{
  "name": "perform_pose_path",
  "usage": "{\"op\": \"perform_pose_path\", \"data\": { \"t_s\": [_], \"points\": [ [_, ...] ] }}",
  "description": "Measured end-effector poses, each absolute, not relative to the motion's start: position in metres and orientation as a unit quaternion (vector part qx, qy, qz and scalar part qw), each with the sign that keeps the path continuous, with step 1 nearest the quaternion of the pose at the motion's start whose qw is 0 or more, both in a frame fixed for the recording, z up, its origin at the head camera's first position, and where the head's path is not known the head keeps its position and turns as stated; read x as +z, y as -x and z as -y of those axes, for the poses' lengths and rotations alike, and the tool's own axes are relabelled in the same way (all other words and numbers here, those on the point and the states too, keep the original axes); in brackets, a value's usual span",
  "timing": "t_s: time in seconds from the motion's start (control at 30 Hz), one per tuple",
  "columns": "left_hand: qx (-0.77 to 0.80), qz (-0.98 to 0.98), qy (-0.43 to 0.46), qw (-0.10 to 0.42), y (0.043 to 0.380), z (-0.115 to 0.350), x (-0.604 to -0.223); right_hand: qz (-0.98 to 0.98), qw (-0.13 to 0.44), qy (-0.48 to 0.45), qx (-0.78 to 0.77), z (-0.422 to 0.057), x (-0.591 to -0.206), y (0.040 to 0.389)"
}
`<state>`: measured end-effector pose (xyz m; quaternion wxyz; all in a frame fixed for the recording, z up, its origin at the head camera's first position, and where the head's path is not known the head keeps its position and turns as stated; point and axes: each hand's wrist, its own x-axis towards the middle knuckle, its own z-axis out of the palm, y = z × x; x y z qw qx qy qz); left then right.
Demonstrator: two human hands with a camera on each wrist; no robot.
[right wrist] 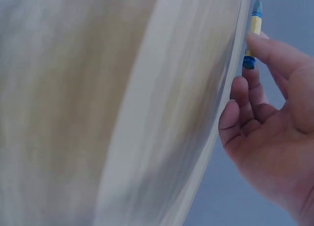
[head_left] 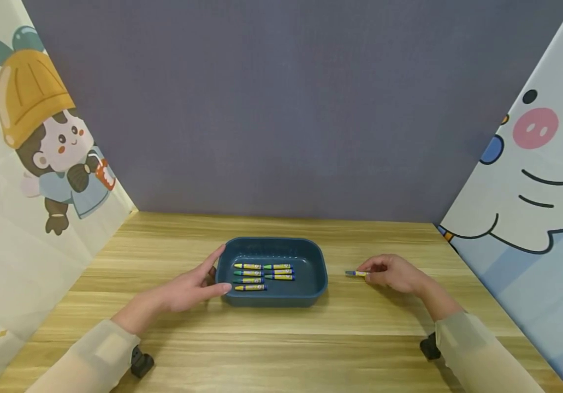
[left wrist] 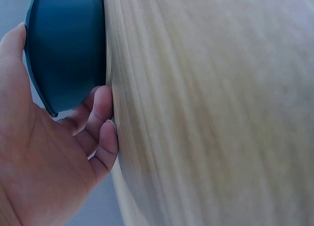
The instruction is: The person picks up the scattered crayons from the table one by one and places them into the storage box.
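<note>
Seven crayons [head_left: 264, 275] lie inside the dark blue tray [head_left: 318, 273] in two short columns, four on its left and three beside them, all lengthwise across the tray floor. The tray sits near the middle of the wooden bench [head_left: 281, 338]. The left hand [head_left: 190, 286] rests against the tray's left end, fingers nearly straight and spread along the wall, thumb up by the rim; its grip is wide and closes on nothing. The left wrist view shows the same: palm open, fingertips [left wrist: 100, 108] touching the tray's curved outer wall where it meets the bench. An eighth crayon [head_left: 356, 273], blue-tipped with a yellow wrapper, is well to the right of the tray at the bench surface, pinched at one end by the right hand [head_left: 394, 275]. In the right wrist view that crayon [right wrist: 253, 35] is pressed between thumb and forefinger, so this grip is narrow and holds the crayon, the other fingers loosely curled.
</note>
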<state>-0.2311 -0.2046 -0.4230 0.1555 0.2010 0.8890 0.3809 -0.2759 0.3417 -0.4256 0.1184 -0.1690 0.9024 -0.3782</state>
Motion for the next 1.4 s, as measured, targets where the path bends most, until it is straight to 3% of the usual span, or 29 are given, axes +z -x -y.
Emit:
{"op": "perform_pose_path", "data": {
  "t_s": [0.7, 1.03, 1.4],
  "points": [
    [0.38, -0.89, -0.2, 0.152, 0.23, 0.204, -0.423, -0.918, 0.048, 0.151, -0.364, -0.314, -0.392, 0.269],
    [0.377, -0.891, -0.202, 0.149, 0.231, 0.205, -0.423, -0.913, 0.008, 0.209, -0.35, -0.277, -0.376, 0.266],
    [0.38, -0.889, -0.205, 0.15, 0.231, 0.205, -0.424, -0.898, 0.01, 0.259, -0.355, -0.236, -0.373, 0.265]
  ]
}}
